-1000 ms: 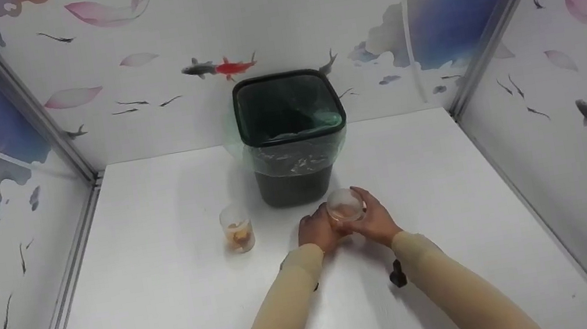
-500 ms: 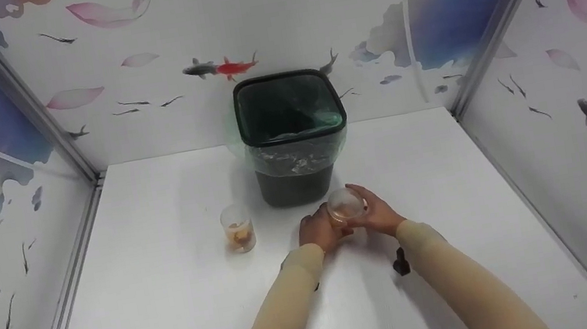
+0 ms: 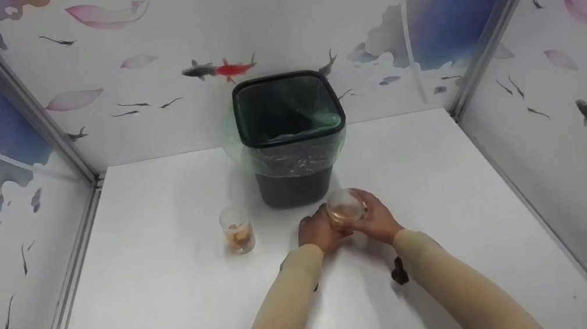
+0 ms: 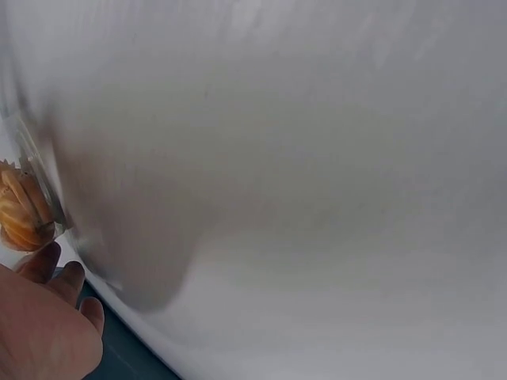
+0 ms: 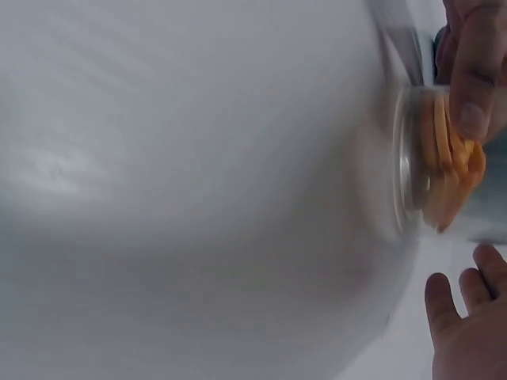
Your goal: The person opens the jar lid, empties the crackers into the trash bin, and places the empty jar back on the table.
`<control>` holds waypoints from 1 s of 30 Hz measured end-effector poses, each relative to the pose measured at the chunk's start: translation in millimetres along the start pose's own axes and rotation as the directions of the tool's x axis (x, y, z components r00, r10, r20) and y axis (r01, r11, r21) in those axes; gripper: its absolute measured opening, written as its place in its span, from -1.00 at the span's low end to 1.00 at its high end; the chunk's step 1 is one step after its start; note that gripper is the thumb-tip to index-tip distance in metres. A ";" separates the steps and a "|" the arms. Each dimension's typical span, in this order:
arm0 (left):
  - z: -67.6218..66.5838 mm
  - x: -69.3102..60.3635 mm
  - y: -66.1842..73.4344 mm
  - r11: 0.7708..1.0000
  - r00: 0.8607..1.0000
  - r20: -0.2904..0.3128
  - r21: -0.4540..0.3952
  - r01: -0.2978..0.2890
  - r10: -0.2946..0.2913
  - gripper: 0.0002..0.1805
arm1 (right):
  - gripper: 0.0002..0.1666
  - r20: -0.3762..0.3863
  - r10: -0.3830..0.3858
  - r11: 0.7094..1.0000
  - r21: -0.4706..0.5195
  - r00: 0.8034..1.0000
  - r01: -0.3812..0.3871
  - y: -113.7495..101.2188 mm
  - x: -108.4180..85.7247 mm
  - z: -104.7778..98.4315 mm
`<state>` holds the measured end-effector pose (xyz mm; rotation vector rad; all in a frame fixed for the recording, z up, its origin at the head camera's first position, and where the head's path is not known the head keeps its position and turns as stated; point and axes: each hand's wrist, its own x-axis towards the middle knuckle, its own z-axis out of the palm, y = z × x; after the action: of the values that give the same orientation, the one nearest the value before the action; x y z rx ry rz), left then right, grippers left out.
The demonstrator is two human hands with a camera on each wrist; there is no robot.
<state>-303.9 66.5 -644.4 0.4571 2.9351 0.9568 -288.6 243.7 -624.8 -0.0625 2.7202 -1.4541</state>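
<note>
The left hand (image 3: 318,232) is curling round one side of a clear plastic cup (image 3: 345,205), and the right hand (image 3: 378,221) is gripping the other between thumb and fingers. Twisted orange biscuits (image 5: 453,162) are sitting inside the cup, so its contents are not yet out; handling seems to be midway. Whether a lid is covering it, I cannot tell. The cup is staying upright, just beside the base of a black waste bin (image 3: 297,187) wearing a thin plastic liner (image 3: 298,158). Leftward, a second filled cup (image 3: 236,229) is standing on the white tabletop (image 3: 174,301), apparently awaiting its turn, untouched by either hand.
</note>
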 end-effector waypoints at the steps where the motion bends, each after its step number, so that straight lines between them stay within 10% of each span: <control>1: -0.1 -0.2 0.3 1.000 1.000 -0.003 -0.010 0.000 0.000 -0.16 | 0.22 0.018 -0.001 1.000 -0.005 1.000 0.001 0.7 1.2 -2.6; 30: 1.7 -1.6 0.4 1.000 1.000 -0.008 0.010 -0.013 0.013 -0.15 | 0.17 0.013 -0.026 1.000 -0.002 1.000 0.026 -1.9 2.4 -4.2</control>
<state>-302.0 67.3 -645.7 0.4737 2.9493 0.9485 -291.2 246.0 -620.9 -0.1070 2.7211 -1.4525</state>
